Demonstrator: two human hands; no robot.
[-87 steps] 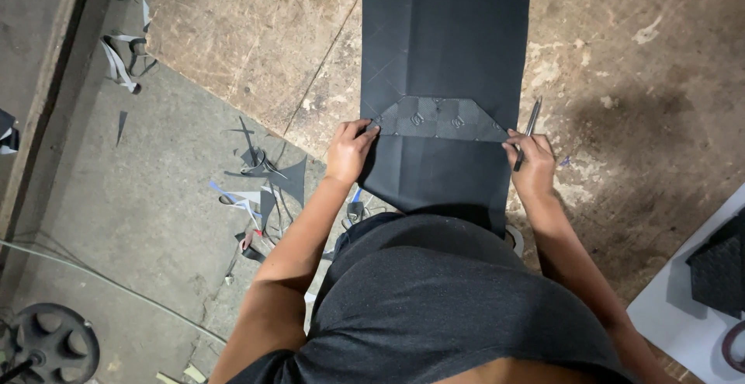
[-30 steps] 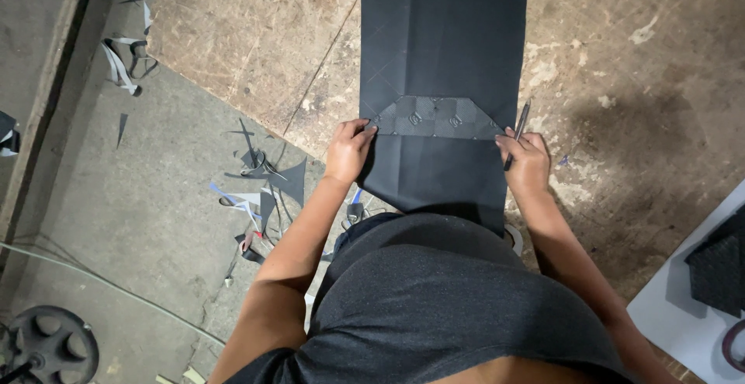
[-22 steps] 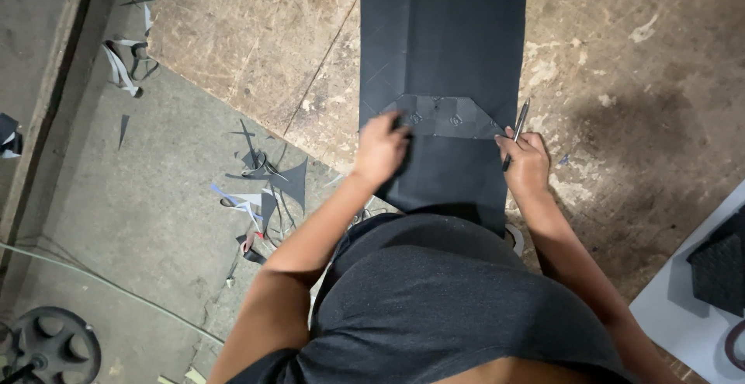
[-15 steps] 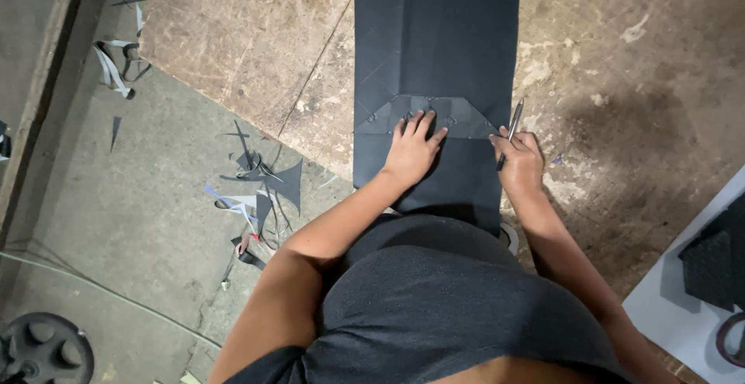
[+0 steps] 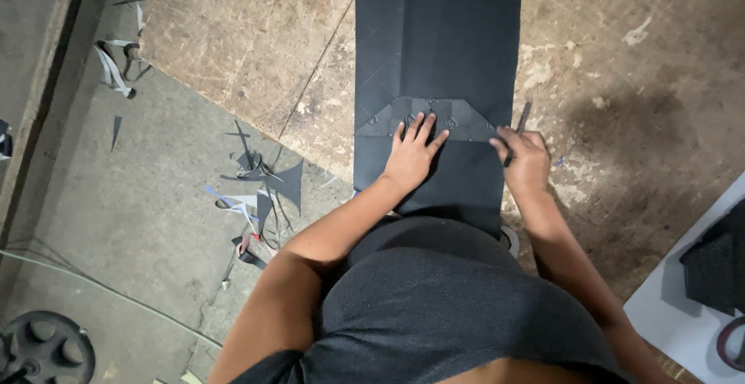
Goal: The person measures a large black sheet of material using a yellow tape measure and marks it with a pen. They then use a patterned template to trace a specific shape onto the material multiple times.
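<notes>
A long black sheet (image 5: pixel 438 34) lies on a worn wooden table (image 5: pixel 613 81), running away from me. On it rests a flat dark template (image 5: pixel 458 120) shaped like a trapezoid with cut corners. My left hand (image 5: pixel 411 151) lies flat on the sheet, fingers spread, fingertips pressing the template's near edge. My right hand (image 5: pixel 526 160) grips a slim dark pen (image 5: pixel 518 129) at the template's right corner, by the sheet's right edge.
Dark offcuts and light strips (image 5: pixel 264 186) litter the concrete floor (image 5: pixel 116 198) to the left. A black wheel (image 5: pixel 39 349) sits at bottom left. At right lie a white board (image 5: pixel 683 314) and a black textured piece (image 5: pixel 718 264).
My left hand left the template's left corner and moved right onto its middle, now flat with spread fingers. My right hand with the pen stayed at the right corner.
</notes>
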